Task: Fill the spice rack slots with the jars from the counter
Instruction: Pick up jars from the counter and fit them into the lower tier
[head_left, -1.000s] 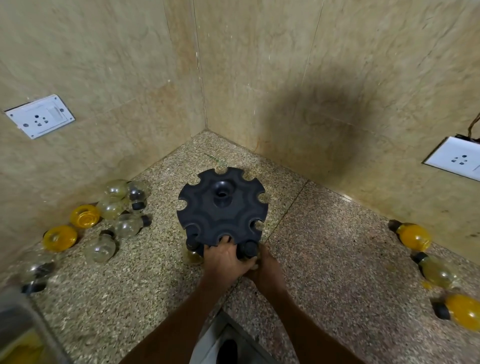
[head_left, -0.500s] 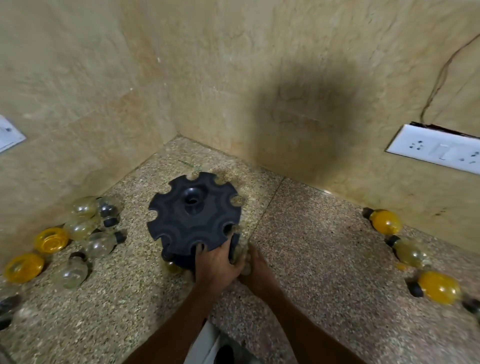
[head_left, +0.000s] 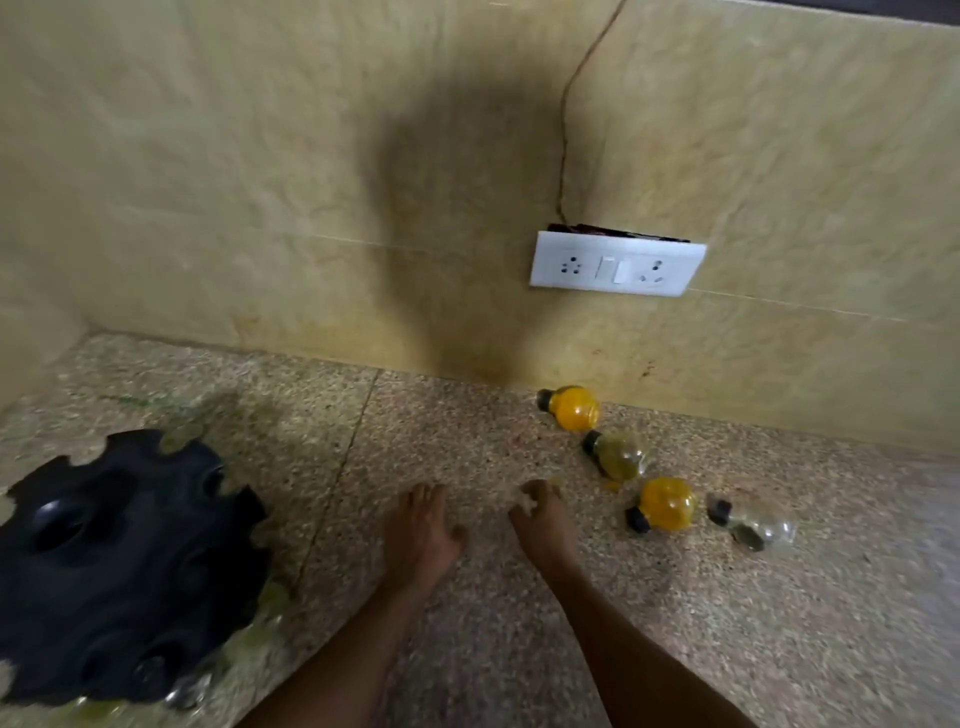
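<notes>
The round black spice rack (head_left: 119, 566) stands at the left on the speckled counter (head_left: 467, 649), with clear jars hanging in slots along its near edge. Several bulb-shaped jars with black caps lie on their sides at the right: an orange one (head_left: 571, 409) by the wall, a half-filled one (head_left: 618, 456), a second orange one (head_left: 665, 504) and a nearly clear one (head_left: 753, 525). My left hand (head_left: 421, 530) hovers over the counter, fingers loosely apart, holding nothing. My right hand (head_left: 543, 519) is a short way left of the jars, fingers curled, empty.
A tiled wall (head_left: 260, 182) rises right behind the jars. It carries a white socket plate (head_left: 615, 267) with a thin wire running up from it. The counter runs on to the right.
Both hands have let go of the rack and moved right toward the lying jars. The view has swung right, so the rack now sits at the left edge.
</notes>
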